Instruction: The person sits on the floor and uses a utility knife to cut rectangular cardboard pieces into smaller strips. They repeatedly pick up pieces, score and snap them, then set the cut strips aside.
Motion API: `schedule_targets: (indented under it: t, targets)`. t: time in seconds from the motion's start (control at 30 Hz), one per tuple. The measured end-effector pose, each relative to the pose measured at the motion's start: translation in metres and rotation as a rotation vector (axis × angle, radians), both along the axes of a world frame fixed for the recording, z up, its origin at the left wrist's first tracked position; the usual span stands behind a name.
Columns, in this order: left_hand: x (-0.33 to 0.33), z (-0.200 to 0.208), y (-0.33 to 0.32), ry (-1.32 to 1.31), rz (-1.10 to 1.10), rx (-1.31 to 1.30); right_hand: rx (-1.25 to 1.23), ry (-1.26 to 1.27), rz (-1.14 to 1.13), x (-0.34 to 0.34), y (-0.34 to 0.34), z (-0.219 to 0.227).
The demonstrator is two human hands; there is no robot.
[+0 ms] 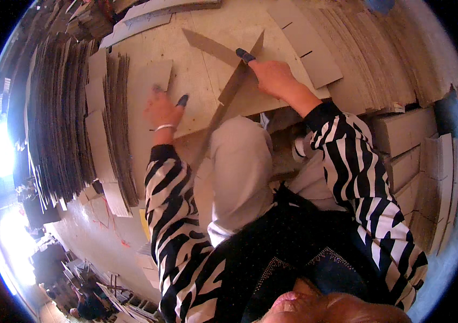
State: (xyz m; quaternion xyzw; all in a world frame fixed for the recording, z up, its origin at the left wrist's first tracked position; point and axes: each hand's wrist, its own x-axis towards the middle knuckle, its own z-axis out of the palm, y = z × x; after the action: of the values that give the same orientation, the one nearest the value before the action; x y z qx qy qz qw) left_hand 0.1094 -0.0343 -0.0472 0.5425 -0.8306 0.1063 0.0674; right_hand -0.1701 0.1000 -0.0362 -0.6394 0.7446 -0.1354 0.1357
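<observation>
In my right hand (274, 78) are slotted cardboard strips (233, 83) that cross one another, gripped near their crossing above the wooden tabletop (199, 75). A dark cover sits on a digit of that hand. One long strip slants down towards my knee. My left hand (163, 112), slightly blurred, reaches over a flat cardboard piece (156, 74) on the left of the tabletop. Its thumb, also in a dark cover, stands away from the fingers, and a fingertip overlaps the cardboard. Whether it presses on the piece I cannot tell.
Upright stacks of cardboard sheets (59, 113) line the left side. More slotted cardboard pieces (307, 46) lie in rows at the far right, and others (159, 16) at the far edge. Cardboard stacks (409, 132) stand beside my right arm. My knees are under the table's near edge.
</observation>
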Motion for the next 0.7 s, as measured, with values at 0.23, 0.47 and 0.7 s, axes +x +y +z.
schedule_targets:
  t: [0.23, 0.47, 0.7]
  targets:
    - [0.049, -0.034, -0.029, -0.181, -0.007, -0.078, -0.183, 0.044, -0.023, -0.009, 0.004, -0.009]
    - [-0.001, -0.019, -0.053, 0.697, 0.020, 0.315, -0.514, 0.065, 0.198, -0.005, 0.016, 0.000]
    - [0.013, -0.058, -0.074, 0.086, -0.364, -0.058, -0.423, 0.072, 0.184, 0.016, 0.005, -0.008]
